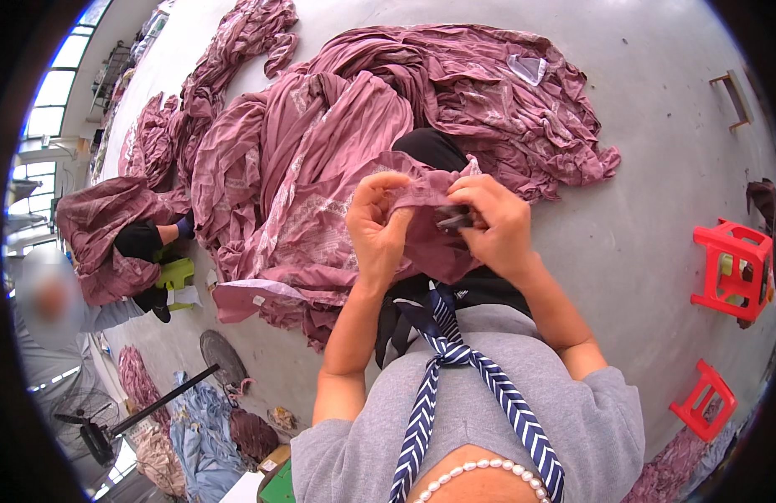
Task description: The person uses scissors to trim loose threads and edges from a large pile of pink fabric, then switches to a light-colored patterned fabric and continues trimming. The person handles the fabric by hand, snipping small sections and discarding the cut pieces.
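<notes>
A large dusty-pink patterned cloth (321, 159) is bunched over my lap and spreads across the floor ahead of me. My left hand (380, 226) pinches a raised edge of it between thumb and fingers. Close by on the right, my right hand (497, 230) is closed around a small dark tool (457, 220) that looks like thread snips, partly hidden by the fingers and blurred. The tool is against or just in front of the lifted cloth; I cannot tell whether it touches. A white patch (527, 69) shows on the far part of the cloth.
At left, another person (137, 239) sits on a green stool (177, 272) with pink cloth over the lap. Red plastic stools (733, 272) stand at right. A black standing fan (99, 440) and piles of blue cloth (205, 436) are at lower left. Grey floor (648, 168) surrounds the cloth.
</notes>
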Demonstrator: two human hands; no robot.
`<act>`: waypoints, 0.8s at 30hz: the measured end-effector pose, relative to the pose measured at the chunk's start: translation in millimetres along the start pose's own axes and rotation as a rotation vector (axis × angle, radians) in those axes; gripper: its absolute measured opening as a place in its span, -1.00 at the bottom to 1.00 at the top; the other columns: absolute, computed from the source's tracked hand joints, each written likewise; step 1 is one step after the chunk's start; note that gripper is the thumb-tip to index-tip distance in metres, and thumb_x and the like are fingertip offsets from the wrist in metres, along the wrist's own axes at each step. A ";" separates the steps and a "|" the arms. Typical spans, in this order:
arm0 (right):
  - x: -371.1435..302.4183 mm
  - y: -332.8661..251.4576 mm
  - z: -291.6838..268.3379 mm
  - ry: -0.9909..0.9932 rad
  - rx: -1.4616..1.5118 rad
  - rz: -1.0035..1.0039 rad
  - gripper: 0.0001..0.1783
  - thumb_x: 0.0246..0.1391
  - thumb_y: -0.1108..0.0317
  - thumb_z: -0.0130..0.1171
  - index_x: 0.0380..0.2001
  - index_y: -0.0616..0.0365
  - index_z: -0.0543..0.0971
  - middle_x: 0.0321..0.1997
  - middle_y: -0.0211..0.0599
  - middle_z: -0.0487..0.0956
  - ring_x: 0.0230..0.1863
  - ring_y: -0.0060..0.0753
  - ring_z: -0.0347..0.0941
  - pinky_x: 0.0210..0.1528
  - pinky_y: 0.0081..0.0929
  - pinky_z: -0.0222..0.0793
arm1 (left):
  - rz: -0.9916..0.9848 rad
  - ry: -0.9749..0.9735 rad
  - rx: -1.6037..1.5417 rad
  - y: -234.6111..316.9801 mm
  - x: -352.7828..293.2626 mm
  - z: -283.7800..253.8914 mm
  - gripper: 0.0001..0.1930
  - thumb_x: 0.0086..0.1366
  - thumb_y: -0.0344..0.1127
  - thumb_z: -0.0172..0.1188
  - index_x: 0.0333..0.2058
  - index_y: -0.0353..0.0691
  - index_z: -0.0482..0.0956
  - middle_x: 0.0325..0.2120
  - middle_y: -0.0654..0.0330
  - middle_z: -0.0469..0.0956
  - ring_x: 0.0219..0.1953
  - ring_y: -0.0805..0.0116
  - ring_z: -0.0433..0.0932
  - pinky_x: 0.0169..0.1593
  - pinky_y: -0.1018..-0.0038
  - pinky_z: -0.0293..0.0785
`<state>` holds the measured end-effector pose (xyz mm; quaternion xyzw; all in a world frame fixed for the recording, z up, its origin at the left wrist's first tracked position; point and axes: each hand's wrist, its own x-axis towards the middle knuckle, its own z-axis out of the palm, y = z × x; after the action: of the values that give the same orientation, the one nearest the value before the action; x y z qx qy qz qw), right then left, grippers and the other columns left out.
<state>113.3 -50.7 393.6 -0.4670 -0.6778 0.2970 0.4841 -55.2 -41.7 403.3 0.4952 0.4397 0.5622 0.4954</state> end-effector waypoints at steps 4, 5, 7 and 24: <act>14.2 17.0 -20.5 -0.173 0.397 0.321 -0.87 0.07 0.39 0.21 -0.38 0.24 0.54 -0.52 -0.59 0.43 -0.52 -0.84 0.22 -0.52 -0.76 0.16 | -0.349 -0.193 0.125 9.1 6.3 -26.3 -0.76 0.14 -0.54 -0.02 -0.25 -0.43 0.57 -0.36 0.16 0.58 -0.31 0.55 0.50 -0.18 0.65 0.40; 21.0 17.7 -25.1 -0.212 0.465 0.378 -0.85 0.09 0.37 0.21 -0.39 0.25 0.54 -0.52 -0.62 0.42 -0.51 -0.86 0.21 -0.52 -0.77 0.14 | -0.489 -0.247 0.043 10.6 7.2 -28.0 -0.73 0.14 -0.51 -0.04 -0.25 -0.45 0.58 -0.38 0.18 0.58 -0.32 0.55 0.50 -0.20 0.65 0.39; 29.9 25.4 -26.0 -0.235 0.521 0.355 -0.81 0.11 0.33 0.21 -0.40 0.27 0.54 -0.52 -0.64 0.41 -0.51 -0.87 0.20 -0.52 -0.78 0.13 | -0.490 -0.296 -0.162 10.5 8.2 -27.4 -0.71 0.12 -0.43 0.01 -0.22 -0.47 0.56 -0.33 0.19 0.58 -0.35 0.54 0.51 -0.23 0.68 0.39; 23.2 -9.2 -40.6 0.003 -0.247 -0.121 -0.61 0.01 0.23 0.27 -0.09 0.11 0.48 -0.46 -0.25 0.49 -0.48 -0.24 0.46 -0.44 -0.45 0.37 | -0.501 -0.165 -0.236 14.7 9.6 -8.3 -0.71 0.34 -0.29 0.02 -0.16 -0.40 0.56 -0.35 0.28 0.56 -0.35 0.63 0.46 -0.24 0.72 0.36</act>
<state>145.8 -34.9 424.6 -0.4816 -0.7354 0.1807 0.4411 -65.4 -34.0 417.9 0.3543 0.4380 0.4275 0.7070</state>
